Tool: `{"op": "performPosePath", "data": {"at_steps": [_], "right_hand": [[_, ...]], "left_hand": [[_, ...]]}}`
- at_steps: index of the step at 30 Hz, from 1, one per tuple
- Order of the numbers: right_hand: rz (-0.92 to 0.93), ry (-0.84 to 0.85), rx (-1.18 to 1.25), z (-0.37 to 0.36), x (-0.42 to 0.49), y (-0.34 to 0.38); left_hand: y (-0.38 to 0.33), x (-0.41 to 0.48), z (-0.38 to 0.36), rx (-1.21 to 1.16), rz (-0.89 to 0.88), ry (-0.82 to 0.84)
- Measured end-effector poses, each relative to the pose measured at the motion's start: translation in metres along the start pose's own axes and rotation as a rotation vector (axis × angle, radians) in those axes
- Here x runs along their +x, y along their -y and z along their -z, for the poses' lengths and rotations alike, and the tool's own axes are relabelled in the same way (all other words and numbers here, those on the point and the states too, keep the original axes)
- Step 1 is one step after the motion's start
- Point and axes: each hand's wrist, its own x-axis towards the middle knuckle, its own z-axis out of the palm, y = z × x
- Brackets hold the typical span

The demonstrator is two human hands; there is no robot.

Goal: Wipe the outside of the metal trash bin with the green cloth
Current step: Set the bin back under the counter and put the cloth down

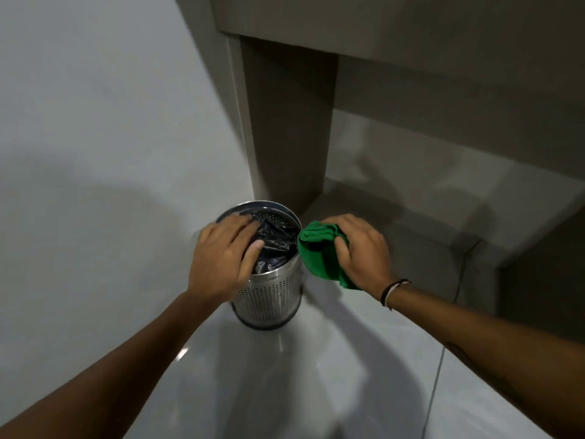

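**Steadying the bin, cloth at the rim**

The metal trash bin [269, 299] is standing upright on the pale tiled floor [348, 375], close to the corner where the white wall [95, 106] is meeting a brown boxed column [285, 122]. It is a small perforated steel cylinder with a black liner bag [275, 245] bunched inside it. It looks light and thin-walled, so I would expect it to skid or tip on that glossy tile if it is pushed from one side only. The wall is rigid, and the smooth band under the rim looks slick, so the rim seems the sensible place to be holding it.

The left hand [221, 261] is doing just that: it is lying across the top on the near-left side, fingers [240, 226] spread and only slightly curled, reaching over the rim onto the liner, thumb resting on the bag. It is pressing down more than gripping.

The right hand [357, 251] is closing around the green cloth [316, 251], a soft folded wad, with fingers curled over the top and the thumb tucked into the folds. The cloth's edge is sitting right against the bin's right rim, loose folds hanging below the palm. Whether it is actually touching the metal, I cannot tell.
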Motion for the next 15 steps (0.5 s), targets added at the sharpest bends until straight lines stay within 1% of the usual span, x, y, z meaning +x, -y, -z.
{"op": "performPosePath", "data": {"at_steps": [2, 3, 5, 6, 7, 10, 11, 14, 15], "right_hand": [[0.108, -0.005, -0.046, 0.013, 0.012, 0.006], [0.131, -0.013, -0.051, 0.022, 0.016, 0.013], [0.134, -0.028, -0.06, 0.035, 0.02, 0.031], [0.099, -0.012, -0.063, 0.049, 0.023, 0.043], [0.072, -0.004, -0.09, 0.057, 0.02, 0.054], [-0.002, 0.063, -0.159, 0.09, 0.015, 0.085], [-0.037, 0.111, -0.159, 0.101, 0.014, 0.097], [-0.13, 0.218, -0.126, 0.151, 0.019, 0.144], [-0.162, 0.254, -0.113, 0.176, 0.026, 0.164]], "left_hand": [[-0.006, 0.02, 0.017, 0.08, -0.036, 0.083], [-0.01, 0.03, 0.025, 0.12, -0.051, 0.125], [-0.019, 0.046, 0.04, 0.19, -0.024, 0.217], [-0.027, 0.053, 0.056, 0.202, 0.016, 0.283], [-0.033, 0.051, 0.064, 0.183, 0.039, 0.309], [-0.049, 0.045, 0.101, 0.142, 0.095, 0.344], [-0.055, 0.043, 0.118, 0.145, 0.113, 0.374], [-0.078, 0.052, 0.183, 0.093, 0.211, 0.448], [-0.086, 0.064, 0.215, 0.067, 0.249, 0.464]]}}
